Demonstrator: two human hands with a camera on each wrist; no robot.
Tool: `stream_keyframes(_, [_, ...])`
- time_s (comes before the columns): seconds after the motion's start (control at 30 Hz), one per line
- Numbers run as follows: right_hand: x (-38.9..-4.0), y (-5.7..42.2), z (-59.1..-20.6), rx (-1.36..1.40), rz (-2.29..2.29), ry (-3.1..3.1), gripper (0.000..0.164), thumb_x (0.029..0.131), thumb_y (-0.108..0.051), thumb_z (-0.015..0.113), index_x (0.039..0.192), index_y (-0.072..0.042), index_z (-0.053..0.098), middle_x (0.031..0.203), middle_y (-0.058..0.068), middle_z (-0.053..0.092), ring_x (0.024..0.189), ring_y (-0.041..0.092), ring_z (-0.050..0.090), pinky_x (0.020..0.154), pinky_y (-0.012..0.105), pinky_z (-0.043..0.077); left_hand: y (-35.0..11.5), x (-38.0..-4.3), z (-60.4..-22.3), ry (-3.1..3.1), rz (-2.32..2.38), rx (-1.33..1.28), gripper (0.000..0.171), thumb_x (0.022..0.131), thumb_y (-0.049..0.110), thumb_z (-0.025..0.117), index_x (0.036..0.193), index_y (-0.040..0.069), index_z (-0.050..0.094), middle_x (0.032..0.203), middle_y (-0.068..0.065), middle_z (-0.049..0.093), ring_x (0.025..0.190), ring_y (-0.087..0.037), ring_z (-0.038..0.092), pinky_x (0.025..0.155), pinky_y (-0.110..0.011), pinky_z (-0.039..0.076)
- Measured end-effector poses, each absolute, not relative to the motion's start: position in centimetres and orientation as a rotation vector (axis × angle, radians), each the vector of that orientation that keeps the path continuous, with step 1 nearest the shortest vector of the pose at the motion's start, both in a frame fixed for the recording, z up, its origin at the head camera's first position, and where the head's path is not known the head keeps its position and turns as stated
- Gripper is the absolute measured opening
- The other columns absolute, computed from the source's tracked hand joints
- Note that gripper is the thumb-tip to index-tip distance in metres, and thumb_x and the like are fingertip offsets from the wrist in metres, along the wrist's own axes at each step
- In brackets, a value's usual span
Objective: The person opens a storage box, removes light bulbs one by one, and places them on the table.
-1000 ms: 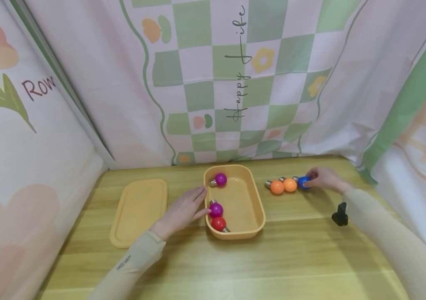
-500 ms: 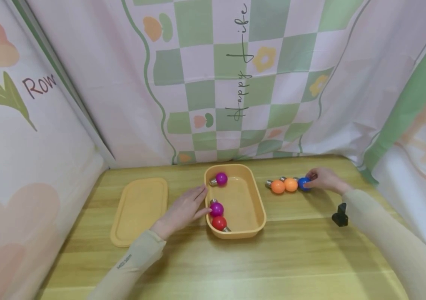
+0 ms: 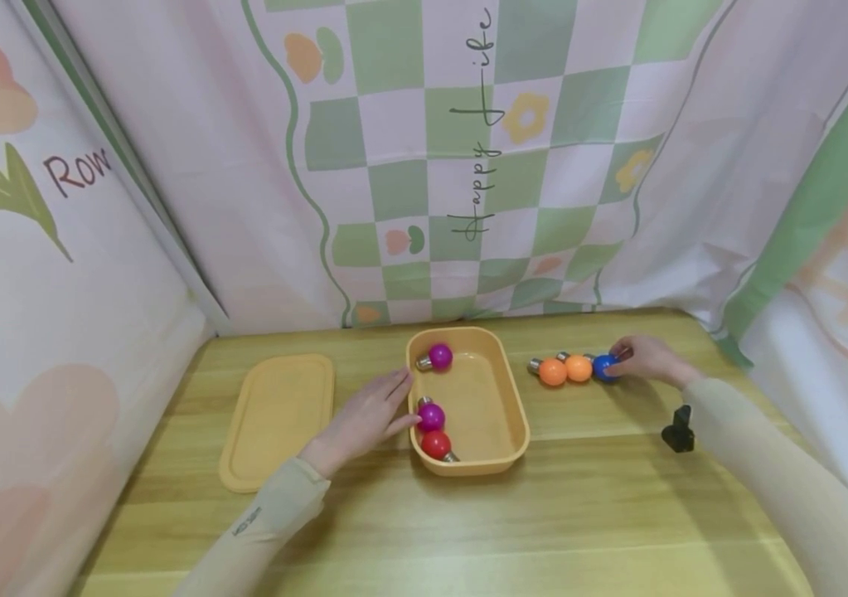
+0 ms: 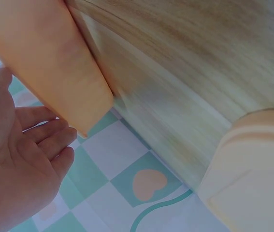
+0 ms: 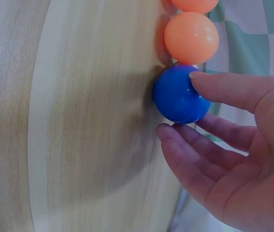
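At the right, my right hand [image 3: 646, 358] holds a blue light bulb [image 3: 606, 367] between thumb and fingers. In the right wrist view the thumb lies on the front of the blue bulb [image 5: 178, 94], with fingers along its other side. Two orange light bulbs [image 3: 552, 371] sit in a row to its left. My left hand [image 3: 365, 416] rests with fairly straight fingers at the left wall of a yellow-orange plastic box [image 3: 507, 398], thumb over the rim. Inside the box lie two purple light bulbs [image 3: 432, 417] and a red light bulb [image 3: 436, 445], along its left side.
A flat yellow-orange lid [image 3: 278, 423] lies on the wooden table [image 3: 468, 531] left of the box. Printed curtains [image 3: 394, 166] stand behind the table and at both sides. A small black object [image 3: 679, 429] shows beside the right sleeve.
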State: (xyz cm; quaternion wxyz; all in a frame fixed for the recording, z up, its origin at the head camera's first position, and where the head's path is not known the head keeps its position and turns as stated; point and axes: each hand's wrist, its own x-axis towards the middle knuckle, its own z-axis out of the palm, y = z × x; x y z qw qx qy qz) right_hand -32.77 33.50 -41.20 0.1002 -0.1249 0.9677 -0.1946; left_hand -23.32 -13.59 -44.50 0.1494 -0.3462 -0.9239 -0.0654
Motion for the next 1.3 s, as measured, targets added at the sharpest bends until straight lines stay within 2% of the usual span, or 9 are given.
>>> stream_keyframes(0.33, [-32.7,34.2,-40.8,-0.354,-0.609,2.843,0.056,0.088,-0.025,0.072,0.119,0.018,0.055,0.115,0.037,0.064,0.103,0.048,0.063,0.09,0.058,0.054,-13.6,-23.3,-44.5,-2.684,-0.218,-0.99,0.067,0.098,0.042,0.059,0.142,-0.007,0.047,0.147,-0.026,0.049,0.135,-0.039,0.051,0.115,-0.048,0.044])
stream_keyframes(0.6, [-32.6,33.6,-39.2,-0.355,-0.585,2.866,0.057,0.089,-0.025,0.071,0.123,0.017,0.054,0.119,0.037,0.062,0.109,0.051,0.06,0.094,0.06,0.051,-13.6,-23.3,-44.5,-2.674,-0.228,-0.995,0.064,0.097,0.038,0.061,0.14,-0.009,0.049,0.146,-0.027,0.05,0.133,-0.04,0.053,0.113,-0.049,0.046])
stream_keyframes(0.9, [-32.3,30.5,-36.7,-0.447,-0.586,2.902,0.055,0.09,-0.026,0.071,0.125,0.014,0.056,0.121,0.034,0.063,0.11,0.048,0.062,0.096,0.06,0.051,-13.6,-23.3,-44.6,-2.656,-0.217,-0.998,0.063,0.097,0.038,0.061,0.139,-0.009,0.05,0.145,-0.027,0.051,0.132,-0.039,0.054,0.112,-0.048,0.047])
stream_keyframes(1.1, [-32.3,28.0,-35.7,-0.583,-0.649,2.899,0.046,0.089,-0.019,0.072,0.119,0.013,0.059,0.116,0.034,0.065,0.104,0.046,0.066,0.092,0.056,0.056,-13.7,-23.2,-44.6,-2.655,-0.214,-0.994,0.065,0.097,0.039,0.061,0.14,-0.008,0.049,0.145,-0.027,0.051,0.134,-0.038,0.053,0.113,-0.047,0.046])
stream_keyframes(1.3, [-32.0,25.2,-35.1,-0.624,-0.719,2.852,0.047,0.09,-0.019,0.071,0.123,0.012,0.058,0.12,0.033,0.064,0.105,0.044,0.067,0.091,0.052,0.058,-13.7,-23.3,-44.6,-2.672,-0.229,-0.994,0.065,0.098,0.039,0.059,0.141,-0.007,0.048,0.147,-0.026,0.049,0.135,-0.038,0.051,0.114,-0.048,0.045])
